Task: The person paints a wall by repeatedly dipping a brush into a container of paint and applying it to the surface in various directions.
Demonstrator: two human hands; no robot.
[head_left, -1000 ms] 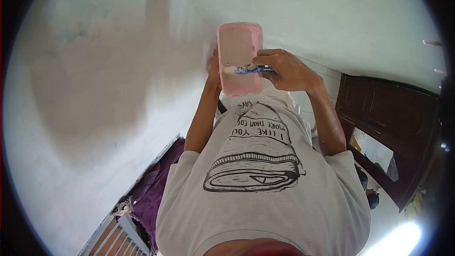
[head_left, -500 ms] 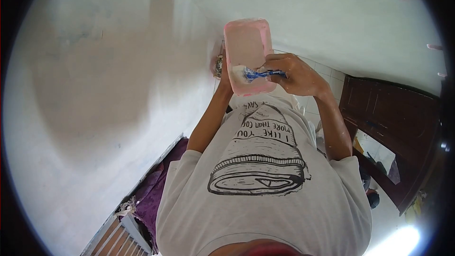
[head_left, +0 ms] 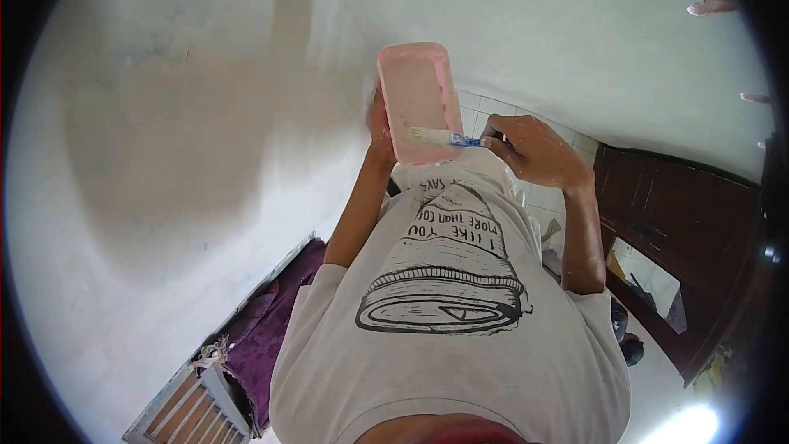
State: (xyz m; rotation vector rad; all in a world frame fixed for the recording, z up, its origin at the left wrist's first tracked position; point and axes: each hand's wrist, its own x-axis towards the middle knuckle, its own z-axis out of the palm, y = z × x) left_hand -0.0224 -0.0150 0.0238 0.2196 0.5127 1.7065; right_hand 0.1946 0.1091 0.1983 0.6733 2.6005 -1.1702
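Note:
My left hand grips a pink plastic tub from its left side, with most of the fingers hidden behind it. Whitish paint coats the tub's inside. My right hand is closed on the blue handle of a paintbrush, pinched between thumb and fingers. The brush's pale, paint-covered bristles lie across the lower end of the tub, pointing left. Specks of paint dot the back of my right hand.
A patchy wall with damp-looking grey areas rises on the left, and a pale wall meets it ahead. Dark wooden furniture stands at the right over white floor tiles. Purple cloth and a slatted wooden piece lie lower left.
My right hand has moved right and turned, drawing the brush so its bristles lie flatter in the tub. The tub has shifted slightly left.

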